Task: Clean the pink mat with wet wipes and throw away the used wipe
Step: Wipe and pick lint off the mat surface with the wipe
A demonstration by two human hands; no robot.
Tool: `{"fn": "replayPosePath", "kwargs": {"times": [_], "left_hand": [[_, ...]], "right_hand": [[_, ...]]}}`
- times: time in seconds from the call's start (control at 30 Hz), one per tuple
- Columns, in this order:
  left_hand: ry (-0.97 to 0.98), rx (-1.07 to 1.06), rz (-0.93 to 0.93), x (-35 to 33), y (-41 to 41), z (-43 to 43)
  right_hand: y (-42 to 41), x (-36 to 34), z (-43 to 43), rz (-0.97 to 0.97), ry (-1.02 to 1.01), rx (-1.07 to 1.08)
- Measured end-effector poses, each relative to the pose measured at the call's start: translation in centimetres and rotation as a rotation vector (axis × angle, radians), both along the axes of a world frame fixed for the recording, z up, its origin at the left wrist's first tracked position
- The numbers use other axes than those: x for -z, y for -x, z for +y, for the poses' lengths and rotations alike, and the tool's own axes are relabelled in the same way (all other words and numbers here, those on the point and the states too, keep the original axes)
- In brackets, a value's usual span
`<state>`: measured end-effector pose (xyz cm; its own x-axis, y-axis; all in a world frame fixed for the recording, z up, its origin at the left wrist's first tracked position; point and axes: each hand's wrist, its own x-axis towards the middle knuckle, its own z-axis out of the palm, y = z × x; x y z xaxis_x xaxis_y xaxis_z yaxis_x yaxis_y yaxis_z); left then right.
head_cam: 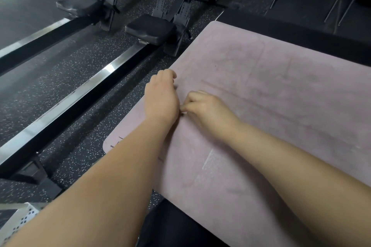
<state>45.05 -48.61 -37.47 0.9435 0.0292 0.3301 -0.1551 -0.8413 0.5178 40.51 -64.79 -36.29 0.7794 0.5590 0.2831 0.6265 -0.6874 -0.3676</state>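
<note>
The left hand (162,96) hid its own fingertips from view. The right hand (204,106) pinched a white scrap (183,113) too small to identify. The pink mat (281,96) ran past the right and bottom edges; a white basket (18,220) was cropped at lower left.

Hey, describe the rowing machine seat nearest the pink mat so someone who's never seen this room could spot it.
Start at the pink mat on the speckled black floor. A shiny rail runs alongside its left edge; follow it away from you to the black padded seat. The other seat sits farther left, well clear of the mat.
</note>
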Motion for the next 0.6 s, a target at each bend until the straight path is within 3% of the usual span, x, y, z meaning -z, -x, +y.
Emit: {"fn": "replayPosePath", "kwargs": {"times": [0.1,0.2,0.27,0.37,0.43,0.6], "left_hand": [[0.071,-0.004,0.003,0.8,-0.1,-0.1],[0.036,0.017,-0.023,1.5,-0.1,-0.3],[0.013,0.035,-0.045,1.6,0.0,-0.4],[0.011,0.028,-0.064,1.7,0.0,-0.5],[-0.01,0.03,-0.078,1.9,-0.1,-0.6],[-0.062,0.033,-0.076,2.2,-0.3,-0.6]], "right_hand": [[-3.2,0.3,-1.9,-0.103,0.04,0.049],[-7.8,0.3,-3.6,-0.21,0.133,0.285],[-9.7,-0.1,-4.8,-0.146,0.163,0.515],[-10.3,-0.5,-4.6,-0.01,0.042,0.744],[-9.2,-0.8,-2.1,0.062,0.026,0.674],[-4.0,-0.3,2.1,0.065,0.025,0.219]]}}
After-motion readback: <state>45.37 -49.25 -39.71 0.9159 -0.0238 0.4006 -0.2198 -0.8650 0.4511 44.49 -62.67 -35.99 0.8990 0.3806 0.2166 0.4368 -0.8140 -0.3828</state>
